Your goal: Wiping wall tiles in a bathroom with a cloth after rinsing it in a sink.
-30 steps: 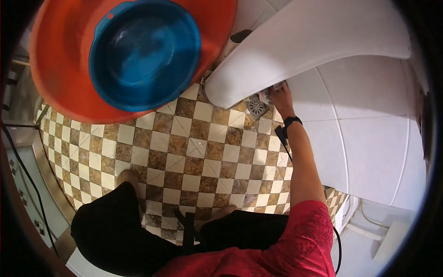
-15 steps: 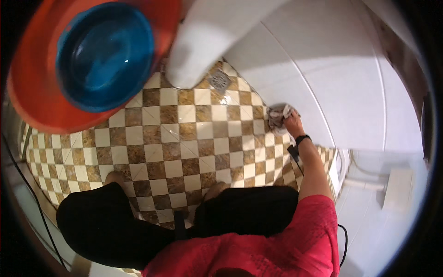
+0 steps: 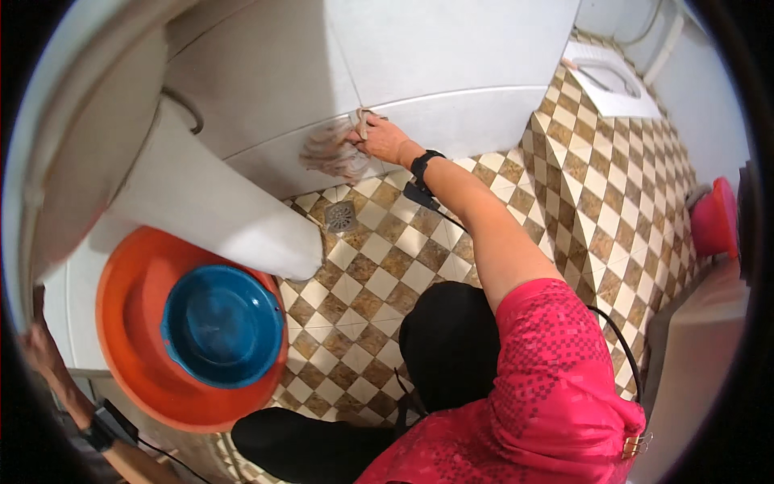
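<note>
My right hand (image 3: pixel 384 140) grips a crumpled, brownish-grey rag (image 3: pixel 334 152) and presses it to the low white tiled wall (image 3: pixel 451 121), just above the floor. The rag's loose end is smeared by motion. At the far left edge my left hand (image 3: pixel 39 348) shows dimly beside a pale surface; its fingers are too blurred and dark to read. A black band is on each wrist. Near the left arm stands an orange basin (image 3: pixel 133 323), with a smaller blue basin (image 3: pixel 222 327) inside it.
A white pedestal (image 3: pixel 234 202) stands between the basins and the wall. A square floor drain (image 3: pixel 340 216) lies in the brown and cream checkered floor (image 3: pixel 383 290). To the right are a raised tiled step, a white squat toilet (image 3: pixel 609 81) and a pink bucket (image 3: pixel 713 222).
My view has swung to the right, and my body has turned with it. My right hand has carried the rag along the wall base toward the pedestal. My left forearm has come into sight.
</note>
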A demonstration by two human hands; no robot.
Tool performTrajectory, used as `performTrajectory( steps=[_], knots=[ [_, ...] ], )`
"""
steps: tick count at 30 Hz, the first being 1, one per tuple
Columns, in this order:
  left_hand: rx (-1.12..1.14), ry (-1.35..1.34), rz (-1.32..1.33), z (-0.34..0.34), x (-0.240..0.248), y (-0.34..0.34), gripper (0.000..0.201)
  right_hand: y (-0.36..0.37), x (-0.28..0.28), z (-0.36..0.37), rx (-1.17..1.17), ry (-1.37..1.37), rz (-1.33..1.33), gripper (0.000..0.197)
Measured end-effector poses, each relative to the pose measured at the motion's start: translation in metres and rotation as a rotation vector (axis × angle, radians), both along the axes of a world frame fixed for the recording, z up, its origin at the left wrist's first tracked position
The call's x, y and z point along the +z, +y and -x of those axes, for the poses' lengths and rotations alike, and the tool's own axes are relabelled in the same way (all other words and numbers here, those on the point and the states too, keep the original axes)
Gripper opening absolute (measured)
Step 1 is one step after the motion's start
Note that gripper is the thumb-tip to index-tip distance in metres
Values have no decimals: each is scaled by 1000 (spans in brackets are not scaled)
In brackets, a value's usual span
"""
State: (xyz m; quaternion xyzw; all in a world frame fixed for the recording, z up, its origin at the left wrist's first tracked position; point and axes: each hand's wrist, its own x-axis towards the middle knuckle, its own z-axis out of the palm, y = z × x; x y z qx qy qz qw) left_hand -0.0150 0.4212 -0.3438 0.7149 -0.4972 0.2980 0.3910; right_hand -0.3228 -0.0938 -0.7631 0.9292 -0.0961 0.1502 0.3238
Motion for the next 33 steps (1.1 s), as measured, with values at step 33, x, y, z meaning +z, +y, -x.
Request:
performTrajectory(
  steps=[33],
  knots=[
    [575, -848, -571, 26, 11, 15, 51, -69, -116, 183, -653, -1732, -656, 83]
  ],
)
